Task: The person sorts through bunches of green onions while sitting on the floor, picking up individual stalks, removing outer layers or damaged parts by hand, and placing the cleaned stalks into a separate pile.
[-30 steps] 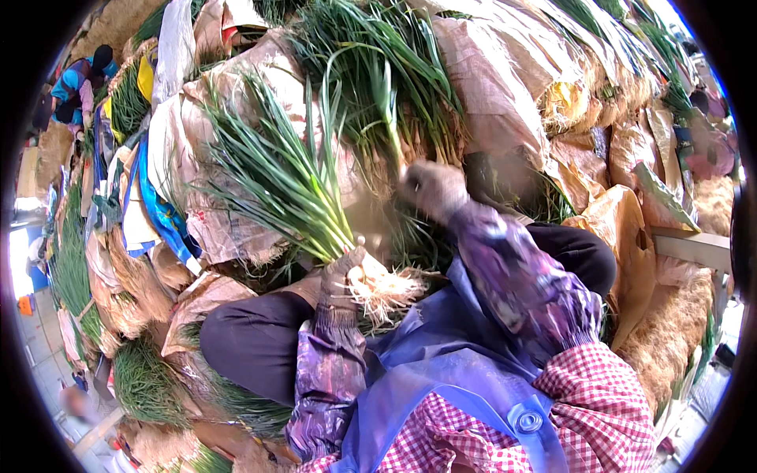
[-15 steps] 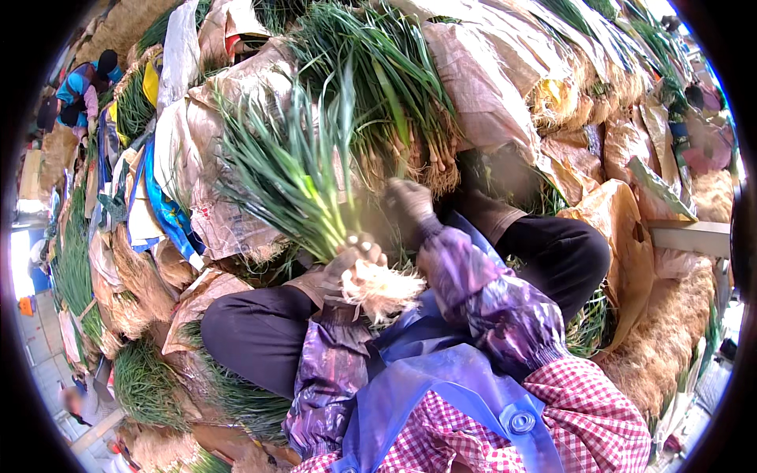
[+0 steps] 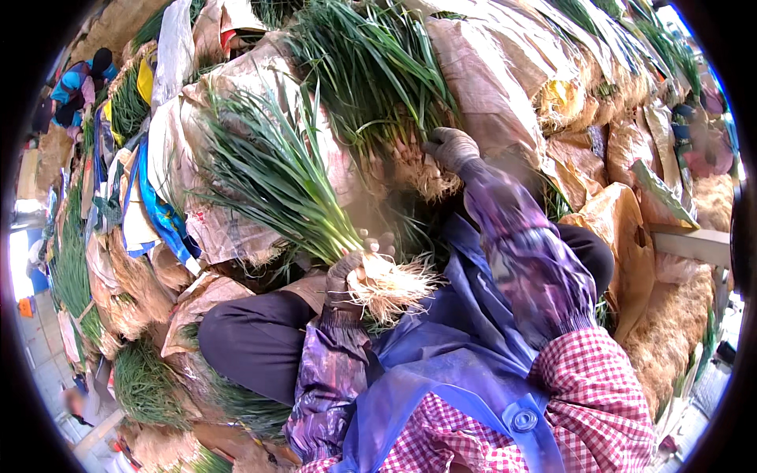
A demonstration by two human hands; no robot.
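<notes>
A bunch of green onions [image 3: 315,206] is gripped in my gloved left hand [image 3: 347,277], above my lap. Its long green leaves fan toward the upper left, and its pale, stringy roots [image 3: 394,288] spill out to the right of the hand. Ahead lies a big heap of green onions [image 3: 371,71], root ends toward me. At the right side of that heap, my gloved right hand [image 3: 453,148] touches the stalks just above their roots. Its fingers are bent inward, and their tips are partly hidden, so what lies between them does not show.
Pale woven sacks [image 3: 485,87] cover more onions right of the heap, and another sack [image 3: 229,158] lies to its left. A tan sack [image 3: 615,236] and a light beam [image 3: 690,243] are at the right. Another person [image 3: 79,87] works at the far left.
My right hand has moved forward and right, from near the held bunch to the heap. The bunch in my left hand has tilted further left, its roots now spread out.
</notes>
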